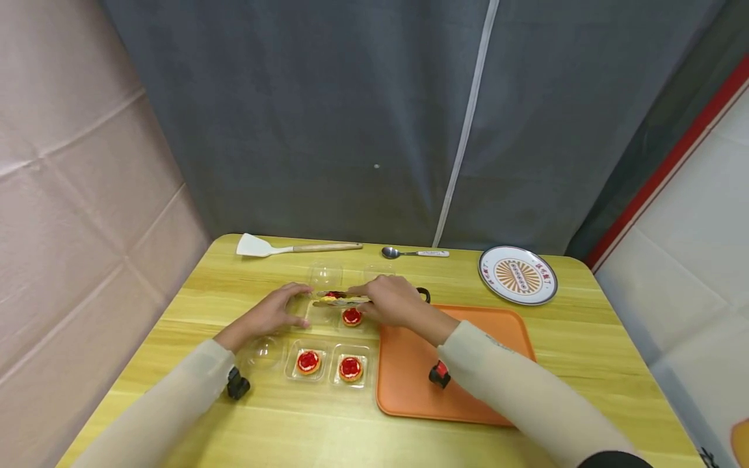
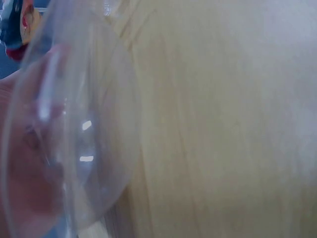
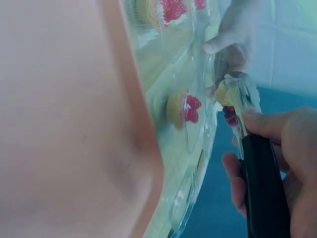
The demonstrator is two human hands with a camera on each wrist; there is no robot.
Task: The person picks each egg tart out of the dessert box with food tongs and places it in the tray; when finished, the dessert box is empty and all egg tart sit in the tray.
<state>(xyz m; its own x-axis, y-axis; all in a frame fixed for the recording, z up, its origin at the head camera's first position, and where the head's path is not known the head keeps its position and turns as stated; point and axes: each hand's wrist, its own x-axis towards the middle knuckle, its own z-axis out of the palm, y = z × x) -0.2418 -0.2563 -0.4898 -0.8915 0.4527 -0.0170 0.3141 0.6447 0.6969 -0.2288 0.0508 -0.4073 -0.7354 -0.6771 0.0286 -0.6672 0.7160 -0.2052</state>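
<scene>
A small tart (image 1: 335, 296) — pale pastry with a glossy red filling — is being held in the tips of a pair of tongs (image 1: 342, 300), just above the far row of a clear plastic tray (image 1: 320, 313) lying on the yellow wooden counter (image 1: 585, 338). The right hand (image 1: 393, 300) is curling its fingers and thumb around the tongs' black handle, as the right wrist view is showing plainly, with the metal tips pinching the tart between them. The left hand (image 1: 275, 313) is resting at the tray's left edge with fingers fairly straight, the fingertips touching the plastic; whether it is pressing down cannot be told.

Three more tarts are sitting in the tray: one (image 1: 352, 316) right under the right hand's knuckles, and two in the near row, the left one (image 1: 308, 361) and the right one (image 1: 350, 368), each in its own compartment. Clear domed lids (image 1: 326, 275) are standing just beyond the tray, and another clear dome (image 1: 263, 351) is lying beside the left wrist — it is filling and blurring the left wrist view.

An orange serving tray (image 1: 497, 338) is lying just to the right, under the right forearm. Along the far edge a white spatula (image 1: 292, 247), a spoon (image 1: 412, 253) and a patterned plate (image 1: 517, 275) are lying well apart from the hands.
</scene>
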